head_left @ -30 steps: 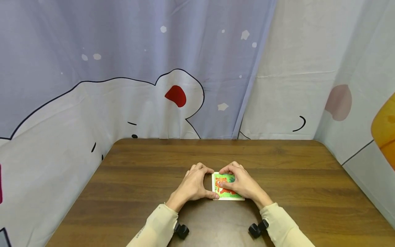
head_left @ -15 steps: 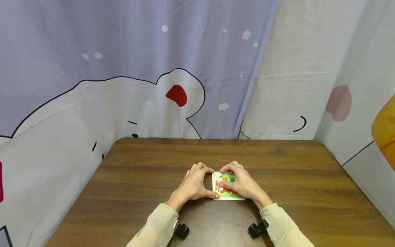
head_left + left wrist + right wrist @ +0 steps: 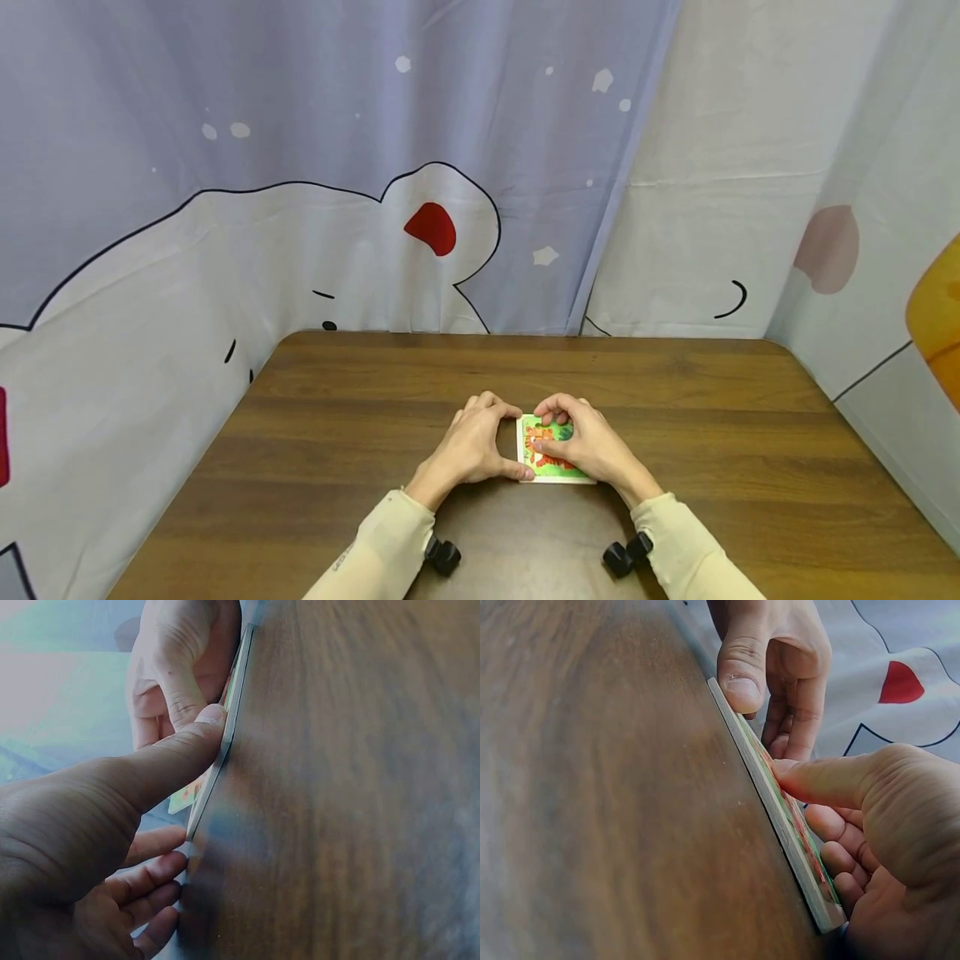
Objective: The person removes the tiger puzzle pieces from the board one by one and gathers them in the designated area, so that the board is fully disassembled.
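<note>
A small square jigsaw puzzle (image 3: 555,471) with an orange tiger on green lies in a pale frame on the table. My left hand (image 3: 468,446) holds its left side, thumb at the near corner and index finger at the far corner. My right hand (image 3: 592,442) reaches over the puzzle from the right, thumb on the tiger and index finger near the far edge. Between these fingers is a puzzle piece (image 3: 534,434) at the upper left. In the left wrist view, a green corner of that piece (image 3: 180,800) stands tilted above the frame. The right hand covers the puzzle's right part.
The brown wooden table (image 3: 360,400) extends around both hands. Behind and beside it hangs a printed curtain (image 3: 337,267). A black wrist device (image 3: 442,557) sits at the left cuff, another black device (image 3: 621,558) at the right cuff.
The upper-left piece looked pale half a second ago and shows its orange print again now. My right index finger has lifted slightly. The left hand keeps its hold.
</note>
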The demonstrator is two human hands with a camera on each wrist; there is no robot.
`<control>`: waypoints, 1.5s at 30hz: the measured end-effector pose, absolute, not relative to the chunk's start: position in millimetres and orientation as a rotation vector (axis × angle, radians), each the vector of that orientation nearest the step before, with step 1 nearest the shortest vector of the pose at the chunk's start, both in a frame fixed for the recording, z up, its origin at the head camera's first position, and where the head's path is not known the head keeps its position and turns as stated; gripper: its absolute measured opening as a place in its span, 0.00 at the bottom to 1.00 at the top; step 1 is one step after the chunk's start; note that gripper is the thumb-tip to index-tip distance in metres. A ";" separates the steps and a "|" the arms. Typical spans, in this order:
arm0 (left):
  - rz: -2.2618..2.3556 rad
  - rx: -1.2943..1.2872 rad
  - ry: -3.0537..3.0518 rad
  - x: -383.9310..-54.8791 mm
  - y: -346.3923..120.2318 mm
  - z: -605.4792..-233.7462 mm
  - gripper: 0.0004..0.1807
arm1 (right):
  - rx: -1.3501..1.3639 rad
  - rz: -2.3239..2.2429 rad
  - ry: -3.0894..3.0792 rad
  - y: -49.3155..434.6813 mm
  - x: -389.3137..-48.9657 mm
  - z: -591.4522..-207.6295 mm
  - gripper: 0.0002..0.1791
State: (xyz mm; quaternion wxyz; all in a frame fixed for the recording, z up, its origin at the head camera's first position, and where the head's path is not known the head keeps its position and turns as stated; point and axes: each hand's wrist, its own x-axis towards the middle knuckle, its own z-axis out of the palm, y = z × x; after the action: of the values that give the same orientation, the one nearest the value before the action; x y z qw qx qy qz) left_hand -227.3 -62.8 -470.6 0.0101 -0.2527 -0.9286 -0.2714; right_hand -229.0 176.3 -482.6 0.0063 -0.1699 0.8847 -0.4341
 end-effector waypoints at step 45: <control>-0.847 -0.777 -2.907 -227.5 -63.2 -471.2 0.51 | -0.500 -1.662 2.620 176.8 -231.7 -487.0 0.16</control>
State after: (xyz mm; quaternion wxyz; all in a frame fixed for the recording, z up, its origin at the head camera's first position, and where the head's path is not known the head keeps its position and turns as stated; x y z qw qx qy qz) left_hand -227.5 -63.2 -471.2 0.0081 -0.2485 -0.9299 -0.2710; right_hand -231.7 176.8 -487.0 -0.0005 -0.1591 0.8337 -0.5289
